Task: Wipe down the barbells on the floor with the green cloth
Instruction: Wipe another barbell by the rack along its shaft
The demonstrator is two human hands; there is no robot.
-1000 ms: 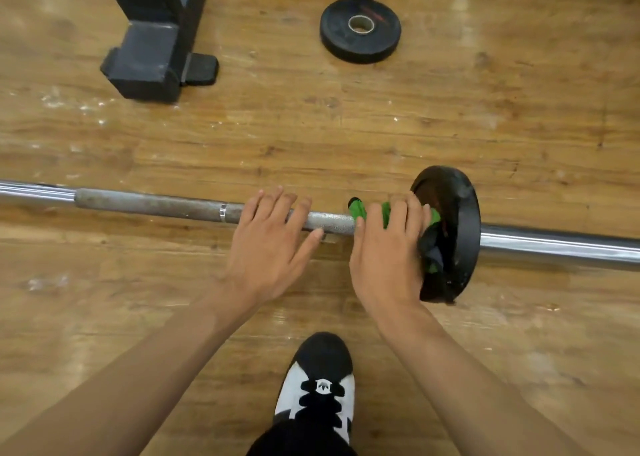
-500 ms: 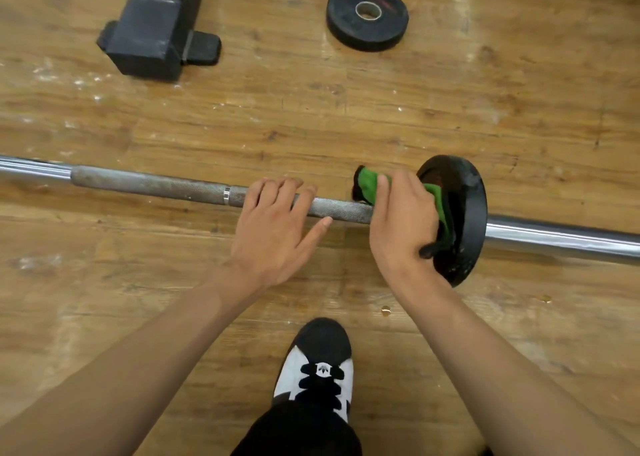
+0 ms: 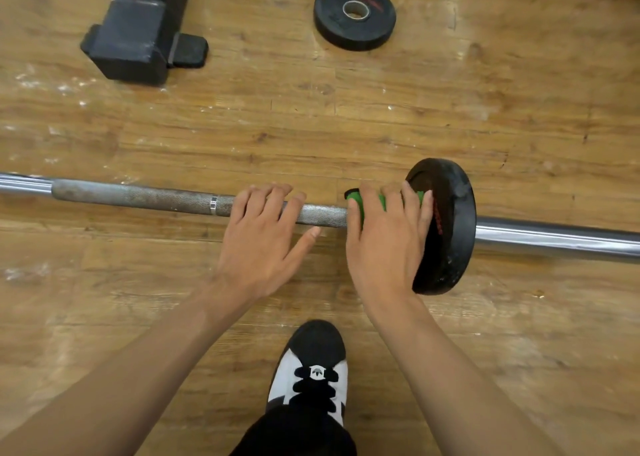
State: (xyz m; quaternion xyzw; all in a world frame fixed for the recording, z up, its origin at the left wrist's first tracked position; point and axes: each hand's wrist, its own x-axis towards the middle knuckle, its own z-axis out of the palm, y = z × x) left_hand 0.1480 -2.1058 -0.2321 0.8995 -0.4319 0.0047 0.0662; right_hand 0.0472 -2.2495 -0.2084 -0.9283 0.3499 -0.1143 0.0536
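Note:
A barbell (image 3: pixel 138 196) lies across the wooden floor, its knurled grey shaft running left to right, with a small black plate (image 3: pixel 450 227) on its right sleeve. My left hand (image 3: pixel 259 241) rests on the shaft with fingers laid over it and the thumb spread toward the right. My right hand (image 3: pixel 384 244) grips the green cloth (image 3: pixel 356 201) wrapped round the shaft, right against the plate's inner face. Most of the cloth is hidden under that hand.
A loose black weight plate (image 3: pixel 355 16) lies flat on the floor at the back. A black rack foot (image 3: pixel 135 36) stands at the back left. My black-and-white shoe (image 3: pixel 311 369) is just below the hands. The chrome sleeve (image 3: pixel 554 237) extends to the right edge.
My right hand with the cloth has rolled back over the top of the shaft beside the plate, covering more of the cloth. The left hand stayed on the bar.

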